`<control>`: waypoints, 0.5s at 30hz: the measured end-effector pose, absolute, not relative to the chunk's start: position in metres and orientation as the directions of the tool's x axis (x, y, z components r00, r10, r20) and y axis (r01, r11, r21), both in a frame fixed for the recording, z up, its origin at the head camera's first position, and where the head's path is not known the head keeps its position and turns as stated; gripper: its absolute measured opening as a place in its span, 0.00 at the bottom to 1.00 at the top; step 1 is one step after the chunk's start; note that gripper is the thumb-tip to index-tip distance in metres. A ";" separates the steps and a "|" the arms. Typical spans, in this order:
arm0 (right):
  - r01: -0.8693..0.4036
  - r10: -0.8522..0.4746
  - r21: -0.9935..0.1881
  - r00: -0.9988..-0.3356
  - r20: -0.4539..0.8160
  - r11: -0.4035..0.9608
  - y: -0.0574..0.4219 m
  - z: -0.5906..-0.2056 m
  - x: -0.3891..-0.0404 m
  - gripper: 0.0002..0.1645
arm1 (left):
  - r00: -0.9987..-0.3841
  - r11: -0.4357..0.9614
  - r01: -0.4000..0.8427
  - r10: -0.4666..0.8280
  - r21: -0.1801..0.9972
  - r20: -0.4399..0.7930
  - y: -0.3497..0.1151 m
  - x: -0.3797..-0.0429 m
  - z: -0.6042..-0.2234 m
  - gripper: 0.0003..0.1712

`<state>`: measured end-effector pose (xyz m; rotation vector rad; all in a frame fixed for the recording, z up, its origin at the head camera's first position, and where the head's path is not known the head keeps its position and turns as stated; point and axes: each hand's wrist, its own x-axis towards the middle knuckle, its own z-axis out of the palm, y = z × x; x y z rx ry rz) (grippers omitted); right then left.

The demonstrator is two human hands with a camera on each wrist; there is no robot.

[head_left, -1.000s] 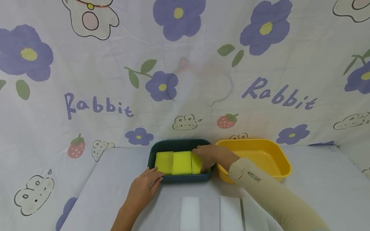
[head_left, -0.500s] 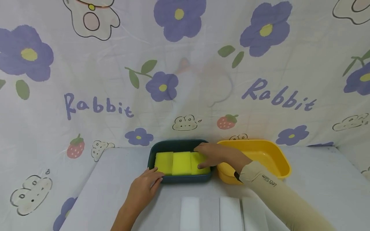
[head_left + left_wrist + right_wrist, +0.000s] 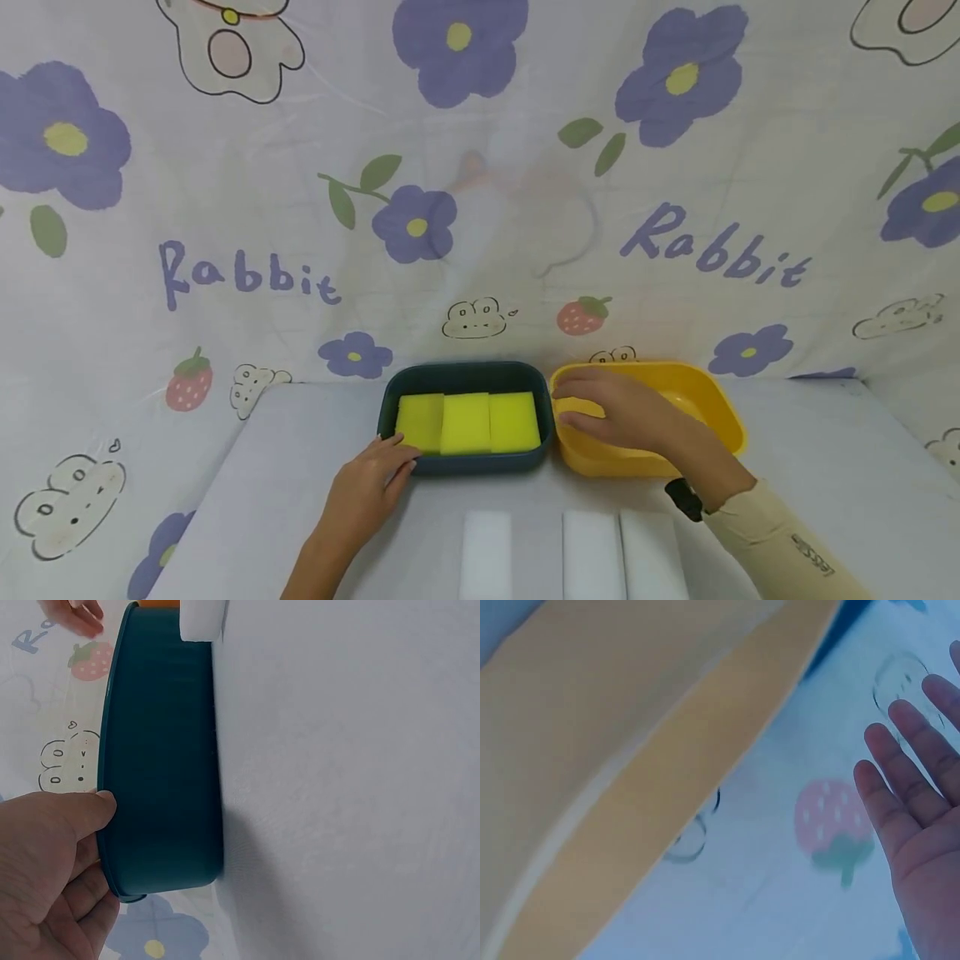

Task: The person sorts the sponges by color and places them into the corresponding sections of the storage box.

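Three yellow sponges point(image 3: 466, 423) lie side by side in the dark green basin point(image 3: 480, 463), the left one a duller yellow than the others. My left hand point(image 3: 369, 483) holds this basin's near left corner, thumb on the outer wall and fingers over the rim. In the left wrist view the same hand point(image 3: 56, 862) pinches the rim of the upright basin point(image 3: 161, 750). Over the left part of the yellow basin point(image 3: 723, 417), my right hand point(image 3: 626, 408) hovers with nothing in it. Its spread, straight fingers point(image 3: 911, 780) show in the right wrist view.
Three long white blocks point(image 3: 486, 554) lie on the white-covered table point(image 3: 262, 467) in front of the basins. Both basins stand side by side against the printed cloth backdrop point(image 3: 480, 275).
My right hand has let go of the right sponge, lifted out of the green basin and moved right over the yellow one. My left hand stays at the corner.
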<state>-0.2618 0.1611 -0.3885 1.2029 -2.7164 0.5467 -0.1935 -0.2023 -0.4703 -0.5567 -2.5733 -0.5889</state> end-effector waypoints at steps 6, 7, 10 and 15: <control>-0.689 -0.583 -0.299 -0.722 0.373 0.660 0.200 -0.391 -0.242 0.15 | -0.814 0.826 0.480 0.294 0.295 0.501 -0.201 -0.193 -0.470 0.11; -0.675 -0.562 -0.307 -0.733 0.383 0.671 0.207 -0.394 -0.239 0.14 | -0.815 0.827 0.477 0.291 0.297 0.501 -0.201 -0.193 -0.470 0.11; -0.629 -0.498 -0.321 -0.767 0.405 0.708 0.228 -0.402 -0.231 0.12 | -0.815 0.829 0.475 0.288 0.295 0.502 -0.203 -0.193 -0.469 0.11; -0.552 -0.394 -0.313 -0.805 0.444 0.773 0.264 -0.417 -0.215 0.15 | -0.812 0.825 0.483 0.298 0.292 0.502 -0.203 -0.193 -0.469 0.11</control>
